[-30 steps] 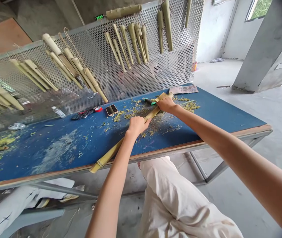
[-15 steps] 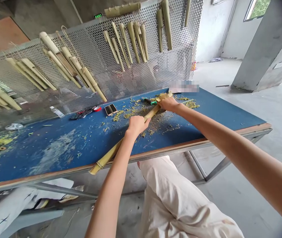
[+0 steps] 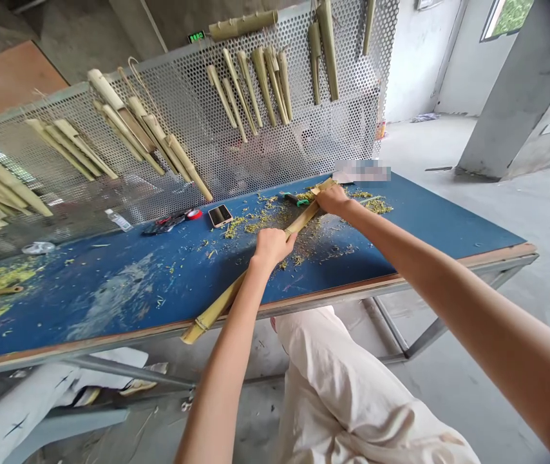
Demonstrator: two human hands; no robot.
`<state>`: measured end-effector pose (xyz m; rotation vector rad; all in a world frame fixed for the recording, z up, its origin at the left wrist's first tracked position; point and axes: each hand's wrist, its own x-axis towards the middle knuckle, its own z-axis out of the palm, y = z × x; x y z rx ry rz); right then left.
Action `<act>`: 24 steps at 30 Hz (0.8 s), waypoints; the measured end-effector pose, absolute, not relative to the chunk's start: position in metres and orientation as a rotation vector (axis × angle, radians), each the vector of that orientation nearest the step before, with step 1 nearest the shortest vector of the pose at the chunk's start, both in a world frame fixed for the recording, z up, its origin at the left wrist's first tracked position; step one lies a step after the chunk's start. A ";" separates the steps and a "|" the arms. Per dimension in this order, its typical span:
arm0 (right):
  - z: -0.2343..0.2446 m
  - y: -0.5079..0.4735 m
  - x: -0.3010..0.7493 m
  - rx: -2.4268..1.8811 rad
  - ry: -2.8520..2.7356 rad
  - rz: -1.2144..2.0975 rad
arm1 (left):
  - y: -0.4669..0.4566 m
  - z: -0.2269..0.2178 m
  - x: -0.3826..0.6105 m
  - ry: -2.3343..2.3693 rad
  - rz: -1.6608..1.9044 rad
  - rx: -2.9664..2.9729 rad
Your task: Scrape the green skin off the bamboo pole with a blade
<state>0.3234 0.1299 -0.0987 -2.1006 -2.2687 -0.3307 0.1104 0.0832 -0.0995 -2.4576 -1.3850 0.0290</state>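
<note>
A long split bamboo piece [image 3: 303, 220] lies slantwise across the blue table, its near end sticking out past the front edge. Around its middle my left hand [image 3: 273, 246] is closed, thumb along the side. Farther up, my right hand [image 3: 331, 198] grips it close to the far end; the fingertips are hidden under the hand. Just left of my right hand lies a tool with a green and black handle [image 3: 297, 200], partly among yellow-green shavings [image 3: 260, 222].
On the blue table [image 3: 125, 290] lie a phone [image 3: 219, 216], red tape [image 3: 194, 214], dark tools [image 3: 166, 223] and a plastic bottle [image 3: 119, 220]. Bamboo pieces hang on the perforated metal panel [image 3: 256, 158] behind. Another person's trouser leg [image 3: 28, 403] shows at lower left.
The camera view has shifted slightly, so the scene sits a little farther right. Both hands keep their hold on the bamboo, with no clear movement along it.
</note>
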 end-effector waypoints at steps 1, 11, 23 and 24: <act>-0.099 0.128 0.319 -2.131 -2.276 -0.329 | 0.084 -0.100 0.111 -1.384 0.030 -2.461; -0.099 0.102 0.282 -2.039 -2.364 -0.353 | 0.076 -0.100 0.114 -1.374 0.033 -2.455; -0.094 0.097 0.263 -1.911 -2.535 -0.400 | 0.080 -0.100 0.116 -1.347 0.074 -2.422; -0.094 0.094 0.260 -1.877 -2.560 -0.410 | 0.080 -0.099 0.116 -1.346 0.074 -2.423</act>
